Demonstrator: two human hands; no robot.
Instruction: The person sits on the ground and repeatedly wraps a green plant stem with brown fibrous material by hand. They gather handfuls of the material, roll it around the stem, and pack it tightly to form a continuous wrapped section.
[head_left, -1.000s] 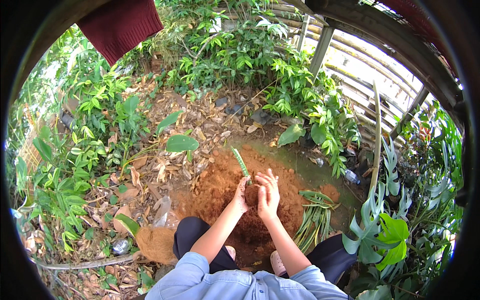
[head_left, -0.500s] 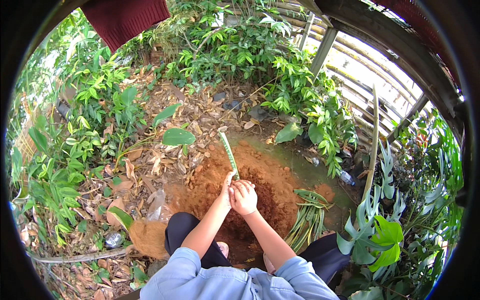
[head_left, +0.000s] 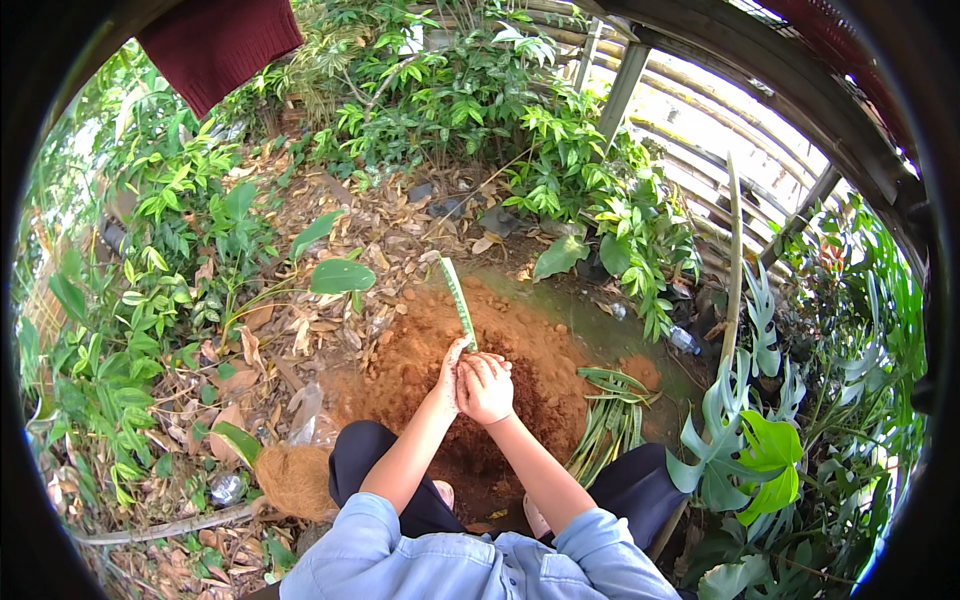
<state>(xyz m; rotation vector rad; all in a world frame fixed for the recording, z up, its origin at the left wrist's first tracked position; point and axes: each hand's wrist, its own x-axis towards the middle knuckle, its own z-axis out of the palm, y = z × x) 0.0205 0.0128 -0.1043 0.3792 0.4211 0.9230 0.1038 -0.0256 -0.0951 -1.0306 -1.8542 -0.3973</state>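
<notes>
My left hand (head_left: 447, 376) grips the base of an upright, banded green leaf cutting (head_left: 452, 295), which pokes out above my thumb. My right hand (head_left: 485, 388) is folded over the left one, its fingers curled, hiding the soil clump at the cutting's base. Both hands hang above a mound of loose reddish-brown soil (head_left: 530, 340), with darker soil below them. A bunch of long green leaves (head_left: 615, 425) lies at the mound's right side. My knees, in dark trousers, flank the soil.
Brown fibre (head_left: 293, 480) lies by my left knee, near crumpled plastic (head_left: 305, 415). A plastic bottle (head_left: 683, 339) lies at right. Leafy plants and dry leaves surround me, large split leaves (head_left: 725, 465) at right. A slatted fence (head_left: 700, 110) stands behind; red cloth (head_left: 215, 50) hangs upper left.
A second ago the soil clump showed between my hands and my right fingers pointed up. They have since folded down over it, and both hands have shifted left.
</notes>
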